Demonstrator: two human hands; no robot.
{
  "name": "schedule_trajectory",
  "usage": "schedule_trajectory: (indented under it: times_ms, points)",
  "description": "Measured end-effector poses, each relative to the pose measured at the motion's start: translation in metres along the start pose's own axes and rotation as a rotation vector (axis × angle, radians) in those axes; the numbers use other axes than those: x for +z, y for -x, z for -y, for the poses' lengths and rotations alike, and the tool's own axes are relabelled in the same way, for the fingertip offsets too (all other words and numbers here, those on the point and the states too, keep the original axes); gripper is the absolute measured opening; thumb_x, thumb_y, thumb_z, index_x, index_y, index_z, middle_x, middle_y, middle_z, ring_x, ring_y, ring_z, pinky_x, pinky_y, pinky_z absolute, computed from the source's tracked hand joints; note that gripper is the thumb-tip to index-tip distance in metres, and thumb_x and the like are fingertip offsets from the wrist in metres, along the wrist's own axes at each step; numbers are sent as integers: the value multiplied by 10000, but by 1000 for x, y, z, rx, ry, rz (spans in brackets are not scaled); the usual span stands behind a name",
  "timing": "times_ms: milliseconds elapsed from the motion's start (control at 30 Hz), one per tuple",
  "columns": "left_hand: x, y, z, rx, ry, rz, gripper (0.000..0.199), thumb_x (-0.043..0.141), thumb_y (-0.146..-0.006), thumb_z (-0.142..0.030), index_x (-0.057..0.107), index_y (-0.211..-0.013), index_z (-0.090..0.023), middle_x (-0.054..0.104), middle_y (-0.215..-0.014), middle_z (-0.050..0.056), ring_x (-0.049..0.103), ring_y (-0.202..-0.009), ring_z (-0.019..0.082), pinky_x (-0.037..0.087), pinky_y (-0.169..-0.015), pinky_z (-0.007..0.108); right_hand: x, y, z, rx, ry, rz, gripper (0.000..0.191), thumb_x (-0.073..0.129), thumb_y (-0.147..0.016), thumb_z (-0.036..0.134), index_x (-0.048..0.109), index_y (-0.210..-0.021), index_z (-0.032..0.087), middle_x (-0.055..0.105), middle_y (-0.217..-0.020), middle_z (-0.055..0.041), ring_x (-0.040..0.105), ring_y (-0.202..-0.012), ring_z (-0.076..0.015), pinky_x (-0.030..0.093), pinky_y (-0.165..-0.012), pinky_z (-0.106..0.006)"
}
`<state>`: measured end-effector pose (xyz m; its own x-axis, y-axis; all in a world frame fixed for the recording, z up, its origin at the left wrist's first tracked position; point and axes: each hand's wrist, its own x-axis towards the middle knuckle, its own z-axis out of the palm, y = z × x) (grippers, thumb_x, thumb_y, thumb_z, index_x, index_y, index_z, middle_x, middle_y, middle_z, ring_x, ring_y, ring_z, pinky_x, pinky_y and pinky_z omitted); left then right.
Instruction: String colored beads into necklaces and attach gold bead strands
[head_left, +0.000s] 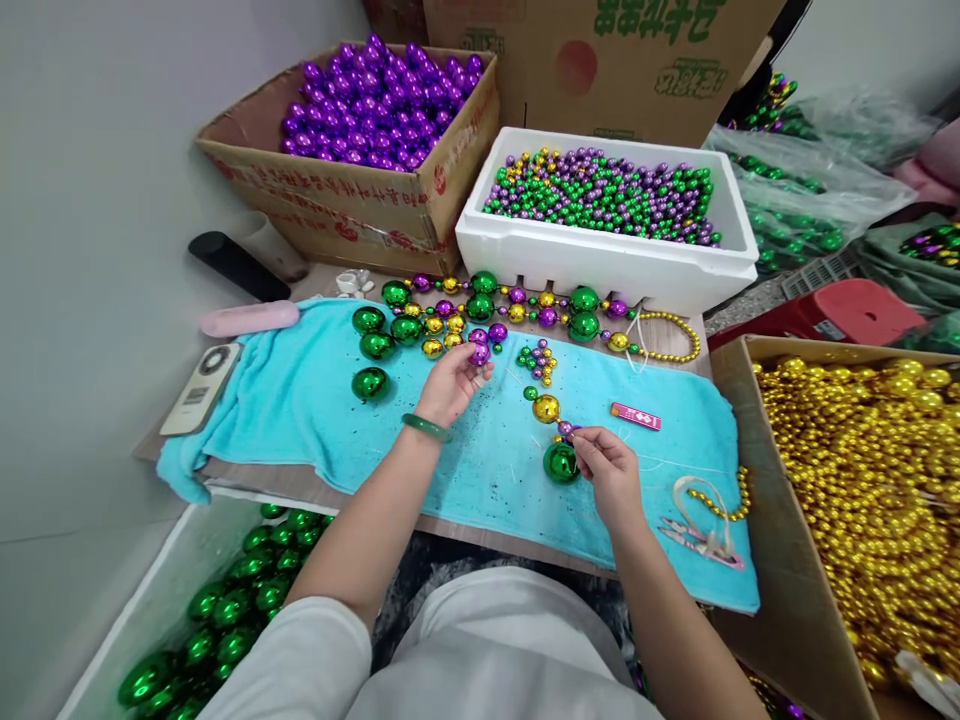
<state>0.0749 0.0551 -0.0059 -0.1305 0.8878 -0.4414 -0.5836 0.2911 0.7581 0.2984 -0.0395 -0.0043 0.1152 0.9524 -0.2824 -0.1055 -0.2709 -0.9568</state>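
My left hand, with a green bangle at its wrist, has its fingertips closed on a shiny purple bead at the edge of a loose group. Beside it lie gold beads and large green beads. My right hand pinches a bead strand by a small lilac bead. That strand carries gold and small green beads, and a large green bead sits under the fingers. A little pile of small mixed beads lies between the hands. Finished-looking bead strands stretch along the back.
A turquoise towel covers the table. Behind stand a carton of purple beads and a white foam box. Pink scissors and a small pink packet lie at right. A carton of gold beads flanks the table.
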Motion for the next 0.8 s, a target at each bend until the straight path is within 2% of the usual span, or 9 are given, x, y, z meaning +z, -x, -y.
schedule_trajectory:
  times_ms: [133,533,667,800]
  points:
    - [1,10,-12,-54,184,-27,86,583,-832,-186,624,-783,-128,680,-751,73,646,-687,131,539,-647,239,4,1,2,-15,18,19,275,714,-650,433,648,-690,169,457,-470,42,360,-453,-89,256,-434,-232]
    - [6,21,-13,-13,194,2,45,643,-791,-177,613,-786,-145,675,-737,38,675,-713,144,553,-679,263,7,4,3,-36,70,20,273,708,-657,441,650,-678,175,453,-474,39,372,-458,-96,267,-440,-241]
    - [9,28,-10,22,181,30,147,692,-731,-134,575,-816,-158,676,-757,8,689,-733,148,538,-668,249,9,4,2,-30,55,11,287,716,-651,450,655,-690,172,452,-469,44,374,-452,-95,270,-442,-240]
    - [13,36,1,84,105,115,301,731,-706,-132,536,-927,-196,677,-873,-3,698,-828,153,531,-763,283,12,4,1,-33,50,3,285,707,-666,449,657,-707,172,463,-474,45,377,-454,-96,273,-448,-243]
